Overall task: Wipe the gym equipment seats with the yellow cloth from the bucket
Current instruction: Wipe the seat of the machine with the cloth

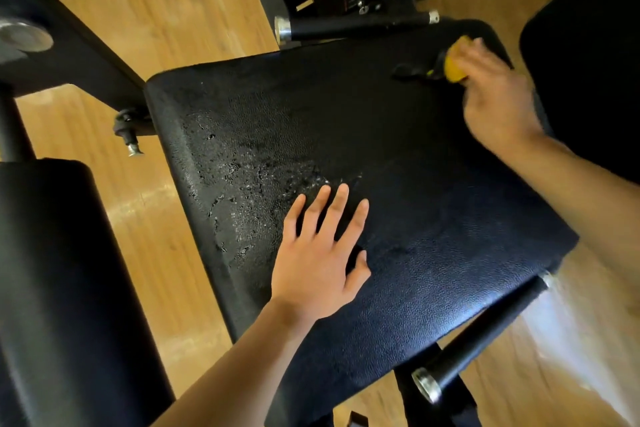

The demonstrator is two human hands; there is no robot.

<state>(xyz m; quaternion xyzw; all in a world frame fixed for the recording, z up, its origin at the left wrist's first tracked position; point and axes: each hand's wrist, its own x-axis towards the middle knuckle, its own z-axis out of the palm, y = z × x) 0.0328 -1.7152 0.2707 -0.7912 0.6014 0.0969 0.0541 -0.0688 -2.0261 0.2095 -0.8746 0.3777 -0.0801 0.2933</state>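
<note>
well, the yellow cloth [454, 66] sits bunched at the far right corner of the seat [433, 218], and my right hand [495, 97] is curled round it from above. the wet, beaded patch [239, 177] lies well apart, leftward and nearer me, so i judge the sweep must run that way. my left hand [315, 263] rests flat just beside that patch, 4 fingers and thumb spread, holding nothing.

Seat [398, 166] centre free between the flat left hand [318, 263] and the right hand [498, 97] gripping the yellow cloth [453, 68]. Far handle bar [356, 26] and near handle bar [485, 333] border its edges; black pad [588, 62] crowds the right.
</note>
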